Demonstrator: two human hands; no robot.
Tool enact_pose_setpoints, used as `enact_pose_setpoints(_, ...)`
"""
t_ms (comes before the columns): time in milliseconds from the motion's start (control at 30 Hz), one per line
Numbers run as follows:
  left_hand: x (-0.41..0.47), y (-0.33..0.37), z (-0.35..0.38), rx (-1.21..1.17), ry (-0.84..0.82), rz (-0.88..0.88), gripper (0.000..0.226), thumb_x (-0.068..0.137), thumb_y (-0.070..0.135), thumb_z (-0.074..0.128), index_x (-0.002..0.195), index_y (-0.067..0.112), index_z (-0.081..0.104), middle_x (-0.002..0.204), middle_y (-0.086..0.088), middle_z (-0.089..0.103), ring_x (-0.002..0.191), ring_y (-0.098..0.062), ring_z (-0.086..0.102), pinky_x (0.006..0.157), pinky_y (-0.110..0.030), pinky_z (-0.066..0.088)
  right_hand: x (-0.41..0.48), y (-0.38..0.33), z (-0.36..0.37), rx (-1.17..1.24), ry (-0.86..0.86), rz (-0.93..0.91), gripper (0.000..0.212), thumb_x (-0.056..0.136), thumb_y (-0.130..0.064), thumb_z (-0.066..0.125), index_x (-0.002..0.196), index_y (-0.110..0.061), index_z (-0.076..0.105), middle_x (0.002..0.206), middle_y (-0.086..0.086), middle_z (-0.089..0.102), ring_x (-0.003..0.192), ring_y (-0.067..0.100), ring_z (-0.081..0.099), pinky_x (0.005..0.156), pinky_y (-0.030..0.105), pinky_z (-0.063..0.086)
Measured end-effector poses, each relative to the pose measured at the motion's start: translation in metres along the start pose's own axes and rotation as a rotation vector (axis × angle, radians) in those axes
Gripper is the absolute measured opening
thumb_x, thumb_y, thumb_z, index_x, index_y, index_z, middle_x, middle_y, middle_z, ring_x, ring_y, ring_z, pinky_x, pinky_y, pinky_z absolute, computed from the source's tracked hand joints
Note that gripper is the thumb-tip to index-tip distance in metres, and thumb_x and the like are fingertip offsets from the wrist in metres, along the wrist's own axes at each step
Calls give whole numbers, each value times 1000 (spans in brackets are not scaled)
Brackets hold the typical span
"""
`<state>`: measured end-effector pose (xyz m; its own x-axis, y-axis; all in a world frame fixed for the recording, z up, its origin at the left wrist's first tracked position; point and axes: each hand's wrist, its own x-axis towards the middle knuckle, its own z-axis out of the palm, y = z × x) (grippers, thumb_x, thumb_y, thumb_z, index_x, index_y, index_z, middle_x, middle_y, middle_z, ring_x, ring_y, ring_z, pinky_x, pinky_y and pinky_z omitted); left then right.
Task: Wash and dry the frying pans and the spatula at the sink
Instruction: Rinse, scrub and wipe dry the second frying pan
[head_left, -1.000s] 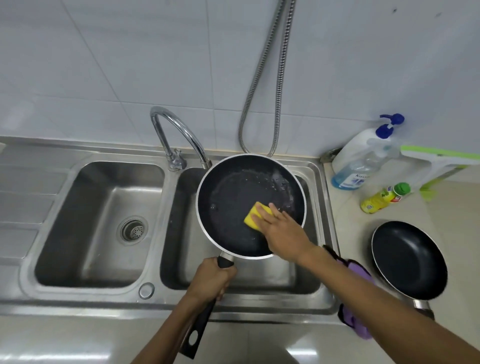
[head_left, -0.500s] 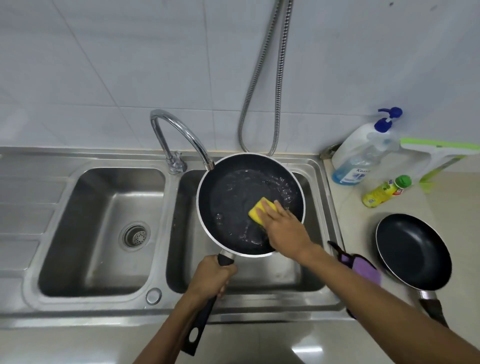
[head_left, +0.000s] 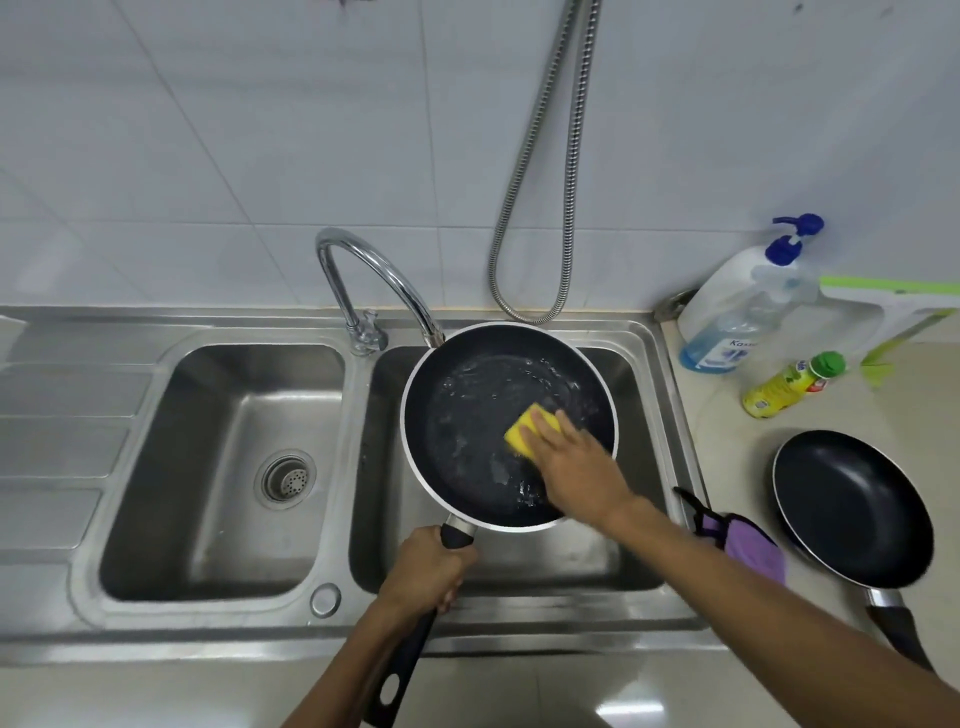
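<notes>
Since a second ago, sponge has shifted rightward in pan.

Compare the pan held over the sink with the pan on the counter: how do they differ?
The held pan is wet and sudsy inside; the counter pan looks dry. The held pan hangs over the right basin, left hand on its handle, right hand pressing a sponge into it; the counter pan lies untouched. Both are black with pale rims.

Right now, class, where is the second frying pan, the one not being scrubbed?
In the head view, the second frying pan lies on the counter right of the sink, beside the purple cloth.
</notes>
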<state>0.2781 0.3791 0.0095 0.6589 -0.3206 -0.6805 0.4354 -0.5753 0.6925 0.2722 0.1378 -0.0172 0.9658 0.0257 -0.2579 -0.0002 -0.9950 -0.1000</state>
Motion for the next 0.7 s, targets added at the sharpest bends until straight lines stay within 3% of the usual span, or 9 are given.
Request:
enact_pose_setpoints(167, -4, 5, 13, 15, -17, 10, 27, 79, 15, 66, 57, 13, 50, 47, -7, 48, 41, -20, 42, 42, -25, 34, 39, -62, -10, 106, -5, -57, 70, 92, -12, 52, 156, -26, 26, 169, -3, 10, 155, 32, 12, 120, 53, 25)
enact_pose_setpoints(300, -9, 6, 12, -1, -41, -2, 27, 80, 17, 67, 61, 14, 48, 48, -4, 46, 40, -18, 39, 40, -24, 32, 81, -23, -35, 111, -34, 72, 71, 94, -13, 48, 158, -26, 19, 169, -3, 5, 155, 31, 7, 122, 54, 20)
enact_pose_setpoints(400, -7, 5, 5, -19, -56, -29, 22, 81, 15, 65, 66, 14, 48, 49, -2, 45, 39, -15, 36, 40, -22, 29, 62, 17, -34, 51, -45, 143, 69, 95, -14, 45, 159, -26, 19, 169, -3, 5, 155, 32, 9, 121, 53, 22)
enact_pose_setpoints(500, -5, 4, 5, -35, -59, -40, 21, 80, 12, 62, 66, 14, 47, 49, -2, 44, 39, -14, 34, 40, -22, 27, 15, 25, -11, 14, -34, 109, 68, 91, -13, 50, 156, -23, 29, 168, 2, 16, 152, 37, 22, 114, 54, 35)
enact_pose_setpoints(633, -5, 4, 10, -33, -43, -32, 25, 80, 13, 64, 60, 14, 49, 47, -3, 44, 37, -15, 36, 40, -22, 29, -31, -22, 18, 51, -4, -57, 66, 82, -14, 56, 147, -21, 46, 161, 6, 35, 140, 43, 44, 95, 51, 53)
enact_pose_setpoints(700, -7, 5, 12, -20, -49, -21, 26, 80, 14, 66, 58, 12, 51, 45, -5, 45, 36, -17, 37, 39, -23, 30, -18, -56, 15, 127, -9, -111, 64, 88, -14, 52, 149, -24, 40, 165, 2, 28, 147, 39, 33, 104, 53, 45)
